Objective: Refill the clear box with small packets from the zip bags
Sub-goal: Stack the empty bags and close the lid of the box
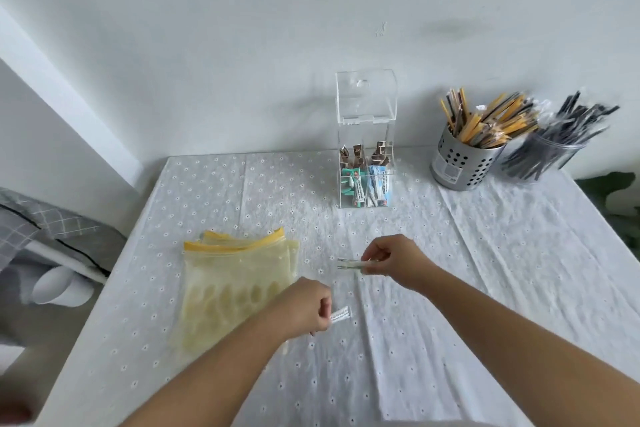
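Hands (349, 282) each pinching white packets (349, 263), clear box (366, 163) well beyond.

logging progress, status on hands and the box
Left hand pinching a white packet; right hand holding packets. Clear box lid up, part filled. Zip bags flat, nothing blocking.
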Available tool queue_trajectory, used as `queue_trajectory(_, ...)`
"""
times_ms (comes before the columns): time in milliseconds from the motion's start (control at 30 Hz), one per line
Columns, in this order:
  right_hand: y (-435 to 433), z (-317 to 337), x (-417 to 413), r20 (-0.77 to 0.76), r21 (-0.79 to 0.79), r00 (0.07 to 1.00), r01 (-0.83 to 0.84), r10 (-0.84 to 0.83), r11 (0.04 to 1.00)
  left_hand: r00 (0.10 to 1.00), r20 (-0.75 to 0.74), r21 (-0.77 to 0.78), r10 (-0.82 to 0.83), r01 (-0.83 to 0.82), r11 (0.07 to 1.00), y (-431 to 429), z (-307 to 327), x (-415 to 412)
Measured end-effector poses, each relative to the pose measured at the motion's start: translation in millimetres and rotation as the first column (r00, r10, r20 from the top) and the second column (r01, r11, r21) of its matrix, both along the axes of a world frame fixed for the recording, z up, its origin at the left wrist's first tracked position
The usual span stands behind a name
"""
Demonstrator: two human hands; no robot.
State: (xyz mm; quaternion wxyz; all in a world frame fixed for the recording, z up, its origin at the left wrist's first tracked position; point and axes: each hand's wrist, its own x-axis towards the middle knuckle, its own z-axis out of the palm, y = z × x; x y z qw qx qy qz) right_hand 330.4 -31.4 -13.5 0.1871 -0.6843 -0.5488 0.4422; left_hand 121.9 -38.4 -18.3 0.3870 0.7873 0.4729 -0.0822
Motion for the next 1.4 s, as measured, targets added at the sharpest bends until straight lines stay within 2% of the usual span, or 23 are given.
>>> queue_trajectory(67,16,17,15,-0.006,0.037,1.000,-0.011,0.011,0.999,0.997,0.041,-0.002,0.072,-0.072,0.997,19,14,5)
queue_trajectory(233,67,58,42,0.070,0.167,0.998,-0.019,0.007,0.986,0.977,0.140,0.175,0.161,-0.184,0.967,81,50,24)
queue_trajectory(333,96,79,50,0.143,0.309,0.988,0.005,-0.052,0.951,0.953,0.237,0.297,0.187,-0.254,0.921,118,77,40)
queue_trajectory(467,128,91,48,0.279,0.377,0.960,-0.100,-0.010,0.921,0.929,0.319,0.444,0.188,-0.322,0.837,157,100,57)
queue_trajectory(567,150,87,38,0.415,0.338,0.905,-0.247,0.092,0.908,0.914,0.358,0.484,0.192,-0.358,0.799,174,104,64)
queue_trajectory(667,166,81,25,0.588,0.172,0.765,-0.437,0.264,0.883,0.909,0.371,0.477,0.192,-0.364,0.800,184,99,69)
queue_trajectory(767,169,69,15,0.641,0.068,0.675,-0.522,0.364,0.850,0.906,0.376,0.461,0.197,-0.367,0.808,189,90,74)
queue_trajectory(967,170,54,23,0.634,0.119,0.717,-0.460,0.289,0.880,0.892,0.386,0.392,0.235,-0.389,0.833,194,73,80)
queue_trajectory(1167,166,49,26,0.732,0.244,0.659,-0.489,0.172,0.837,0.859,0.434,0.371,0.272,-0.446,0.815,200,69,90)
queue_trajectory(1333,169,46,22,0.751,0.188,0.639,-0.450,0.167,0.873,0.923,0.280,0.416,0.263,-0.364,0.833,202,54,90)
queue_trajectory(1400,171,48,23,0.755,0.148,0.632,-0.428,0.178,0.892,0.952,0.191,0.486,0.240,-0.304,0.819,203,52,90)
